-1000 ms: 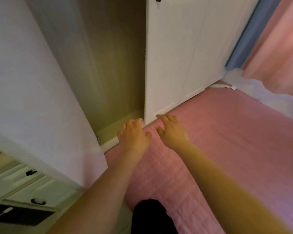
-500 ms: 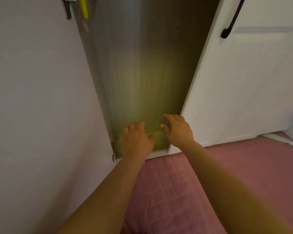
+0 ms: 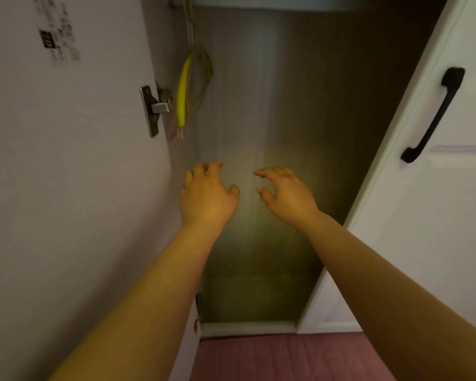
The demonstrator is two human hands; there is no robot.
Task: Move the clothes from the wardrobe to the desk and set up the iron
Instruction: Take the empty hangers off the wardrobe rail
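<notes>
Head view: both arms reach forward into the open wardrobe (image 3: 272, 133). Left hand (image 3: 208, 195) and right hand (image 3: 287, 195) are side by side at mid-frame, apart from each other, palms away from the camera, fingers loosely curled. Each grip is released, nothing in either one. Neither hand touches the wardrobe back panel as far as I can tell.

No clothes visible in the compartment in this view: bare wood-grain back panel, dim, lit yellowish in the middle behind the hands. So the task's items can't be placed relative to the grips from here. A shelf edge (image 3: 313, 2) runs across the far top of the compartment.

Left: open wardrobe door (image 3: 66, 188) seen from its inner face, with a metal hinge (image 3: 154, 107) on its right edge and a blurred printed label (image 3: 58, 42) near the top, unreadable. Just right of the hinge a yellow cable (image 3: 183, 89) hangs down inside the wardrobe, bare ends at the bottom, above the left hand.

Right: closed white door (image 3: 437, 215) with a black bar handle (image 3: 434, 114), well right of the right hand.

Near bottom: pink quilted bedding (image 3: 286, 358) up against the wardrobe base.
</notes>
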